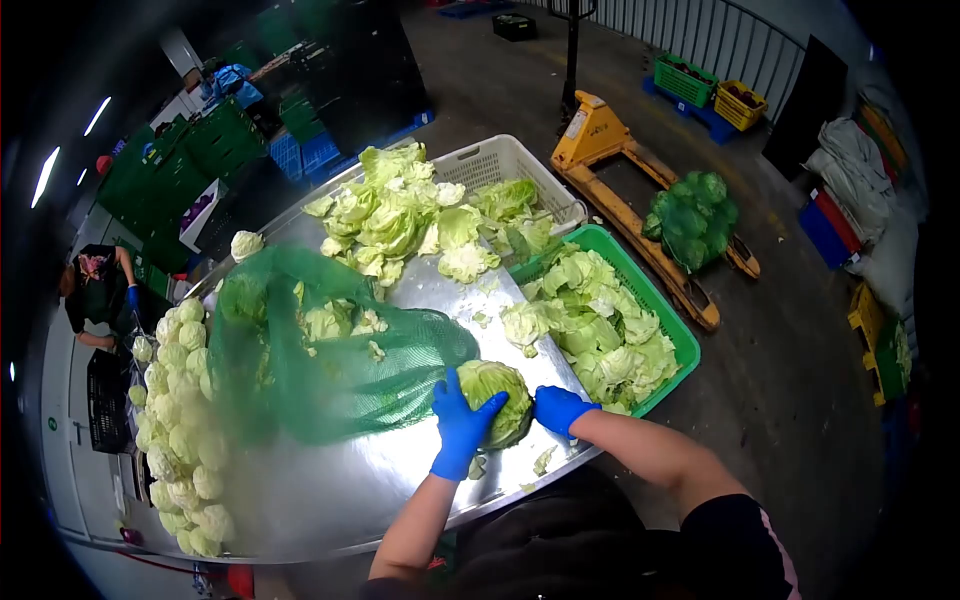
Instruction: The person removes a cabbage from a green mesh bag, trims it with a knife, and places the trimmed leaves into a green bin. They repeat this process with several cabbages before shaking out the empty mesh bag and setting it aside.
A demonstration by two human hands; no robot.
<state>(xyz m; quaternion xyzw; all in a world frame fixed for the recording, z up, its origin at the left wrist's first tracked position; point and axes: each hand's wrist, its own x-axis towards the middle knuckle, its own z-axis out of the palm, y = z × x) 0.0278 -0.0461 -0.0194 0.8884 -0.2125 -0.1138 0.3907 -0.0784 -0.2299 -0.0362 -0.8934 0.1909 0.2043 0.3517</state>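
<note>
Blue-gloved left hand (462,425) grips the cabbage head (497,400) at the near edge of the steel table (350,490), fingers spread over it. Right hand (560,408) presses its side; fingers hidden, can't tell. Looks like outer-leaf stripping; next move prob. needs one hand steadying while the other peels. Green crate (680,335) at right: loose leaves. White crate (500,160) behind: contents mostly hidden. Green mesh sack (320,350): more heads.
</note>
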